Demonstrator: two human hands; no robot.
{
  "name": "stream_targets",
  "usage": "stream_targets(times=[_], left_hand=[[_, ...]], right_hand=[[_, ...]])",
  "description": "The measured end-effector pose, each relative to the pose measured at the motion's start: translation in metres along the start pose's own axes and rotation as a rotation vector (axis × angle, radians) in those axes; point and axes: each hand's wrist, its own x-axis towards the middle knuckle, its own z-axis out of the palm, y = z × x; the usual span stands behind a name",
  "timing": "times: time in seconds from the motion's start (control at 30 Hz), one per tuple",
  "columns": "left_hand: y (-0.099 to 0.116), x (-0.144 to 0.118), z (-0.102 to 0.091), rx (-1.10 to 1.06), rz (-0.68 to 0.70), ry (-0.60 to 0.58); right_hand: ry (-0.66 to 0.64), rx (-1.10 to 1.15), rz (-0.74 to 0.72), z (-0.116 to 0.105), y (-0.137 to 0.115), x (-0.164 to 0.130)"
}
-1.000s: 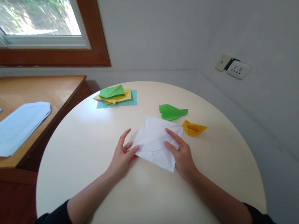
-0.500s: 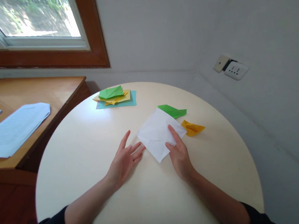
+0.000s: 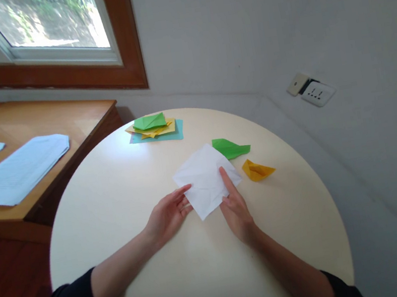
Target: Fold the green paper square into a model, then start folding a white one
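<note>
White paper hides green fold's near corner; sheet stack cut off left.

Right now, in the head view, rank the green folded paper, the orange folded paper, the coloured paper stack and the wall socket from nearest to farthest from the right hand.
From the right hand:
1. Orange folded paper, just right of it.
2. Green folded paper, beyond the white sheet.
3. Coloured paper stack, at the table's far left edge.
4. Wall socket, off the table, far right.
</note>
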Motion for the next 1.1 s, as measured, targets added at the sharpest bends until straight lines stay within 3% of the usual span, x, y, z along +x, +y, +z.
stream_targets(times=[0.17, 0.3, 0.47, 0.57, 0.9, 1.1], left_hand=[[0.001, -0.001, 0.004, 0.068, 0.077, 0.015], [0.002, -0.002, 0.002, 0.267, 0.176, 0.097], [0.006, 0.002, -0.008, 0.613, 0.296, 0.241], [0.009, 0.004, -0.010, 0.684, 0.319, 0.271], [0.010, 0.005, -0.014, 0.829, 0.243, 0.151], [0.007, 0.003, -0.015, 0.915, 0.256, 0.135]], right_hand=[[-0.087, -0.021, 0.020, -0.003, 0.002, -0.002], [-0.120, -0.006, 0.034, -0.004, 0.003, -0.003], [0.051, 0.013, -0.028, -0.007, 0.002, 0.003], [0.131, 0.020, 0.038, -0.012, 0.000, 0.007], [0.209, 0.044, 0.311, -0.015, -0.001, 0.013], [0.203, -0.103, 0.253, -0.014, 0.000, 0.012]])
